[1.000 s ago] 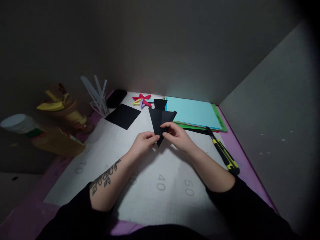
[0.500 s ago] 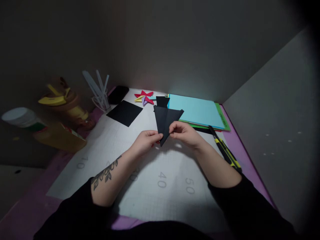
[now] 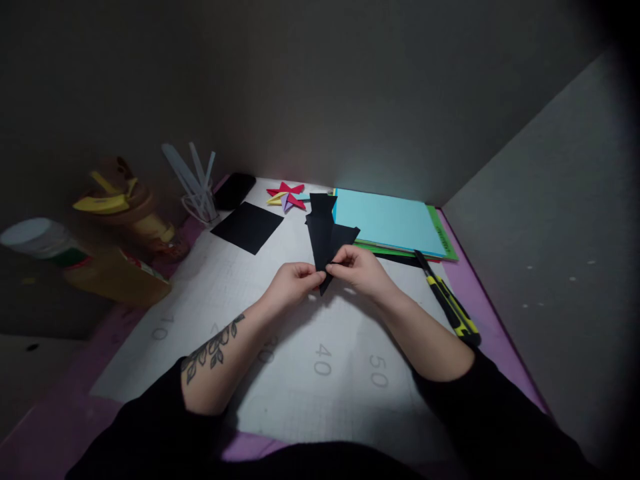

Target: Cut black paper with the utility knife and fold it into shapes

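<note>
A folded black paper (image 3: 321, 233) is held upright over the white mat, its pointed end down. My left hand (image 3: 295, 281) pinches it near the lower tip between thumb and fingers. From the other side, my right hand (image 3: 357, 265) pinches its right edge just above the tip, the two hands nearly touching. Behind the folded paper, folded paper pieces in red, yellow and purple (image 3: 287, 198) lie on the mat. A flat black square sheet (image 3: 249, 228) rests to the left.
Coloured sheets with light blue on top (image 3: 390, 220) lie at back right, a yellow-black cutter (image 3: 450, 303) beside them. On the left stand a glue bottle (image 3: 115, 273), a brown pot (image 3: 145, 207) and a holder of white sticks (image 3: 200, 200). A phone (image 3: 235, 191) lies behind.
My right hand has moved left, closer to my left hand. The right part of the folded paper has turned inward, so the paper looks narrower.
</note>
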A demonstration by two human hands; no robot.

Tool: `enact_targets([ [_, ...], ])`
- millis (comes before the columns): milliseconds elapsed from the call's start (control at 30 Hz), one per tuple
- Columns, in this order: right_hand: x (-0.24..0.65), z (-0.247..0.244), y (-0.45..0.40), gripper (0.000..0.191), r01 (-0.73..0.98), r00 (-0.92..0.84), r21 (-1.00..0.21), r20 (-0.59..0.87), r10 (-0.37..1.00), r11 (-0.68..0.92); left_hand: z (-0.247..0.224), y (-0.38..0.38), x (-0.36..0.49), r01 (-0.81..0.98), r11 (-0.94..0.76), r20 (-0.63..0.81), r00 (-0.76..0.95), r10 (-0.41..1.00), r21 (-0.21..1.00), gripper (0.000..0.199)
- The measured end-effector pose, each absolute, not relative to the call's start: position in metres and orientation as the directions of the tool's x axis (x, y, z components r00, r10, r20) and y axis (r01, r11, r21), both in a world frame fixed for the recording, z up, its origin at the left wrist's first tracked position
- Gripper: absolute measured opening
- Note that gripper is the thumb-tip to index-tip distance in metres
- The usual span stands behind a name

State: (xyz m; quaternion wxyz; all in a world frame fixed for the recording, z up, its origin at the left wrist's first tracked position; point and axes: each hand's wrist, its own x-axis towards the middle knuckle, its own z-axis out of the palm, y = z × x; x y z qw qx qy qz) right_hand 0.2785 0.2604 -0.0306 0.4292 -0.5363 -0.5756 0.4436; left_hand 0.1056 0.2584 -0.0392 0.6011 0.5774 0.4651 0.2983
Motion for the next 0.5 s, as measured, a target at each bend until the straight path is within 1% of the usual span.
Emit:
enact_targets([
  [133,0.2781,-0.0348,0.2597,0.020,0.267,-0.027,-0.963,0.037,0.999,0.043,-0.0419,0.2580,0.1066,0.216,0.127,-0.204,0.383,0.901,0.968,0.034],
  [367,0.2765,-0.0361,0.2576,0.018,0.289,-0.012,-0.956,0.056,0.998,0.057,-0.0428,0.2585,0.1074,0.214,0.120,-0.196,0.385,0.902,0.970,0.035],
  [500,0.2760,-0.0338,0.2584,0.016,0.292,-0.013,-0.953,0.081,0.997,0.081,-0.0419,0.2575,0.1086,0.168,0.178,-0.231,0.392,0.890,0.970,0.034],
])
